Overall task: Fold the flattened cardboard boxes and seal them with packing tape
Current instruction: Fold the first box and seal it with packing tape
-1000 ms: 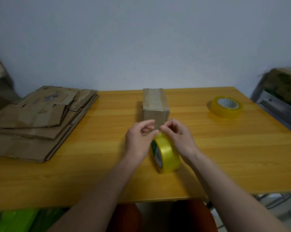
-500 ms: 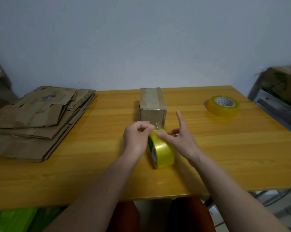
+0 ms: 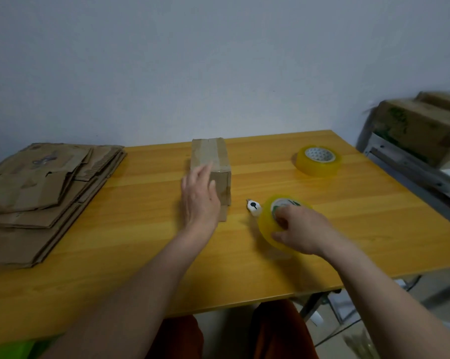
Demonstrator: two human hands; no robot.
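Cardboard box [image 3: 220, 161], folded up and taped along its top seam, stands near the middle of the yellow wooden desk [image 3: 141, 242], its long side running away from the person. The left hand [image 3: 200, 200] is at the box's near left corner with fingers straight and loosely spread; the blur makes it hard to tell whether they touch the cardboard. Just right of the box, the right hand [image 3: 300, 233] grips a roll of yellow packing tape [image 3: 266, 224], fingertips curled into its core and the thumb against the outer rim, the roll tilted at the desk surface. A small white cutter [image 3: 253, 207] with black marks lies on the desk between the box and that roll, just beside the roll. A second roll of yellow tape [image 3: 318, 160] lies flat farther back on the right, well apart from the hands. On the left end of the desk sits a stack of flattened cardboard boxes [image 3: 37, 198]. Beyond the right edge, a metal rack [image 3: 410, 172] carries a large carton [image 3: 420, 123].
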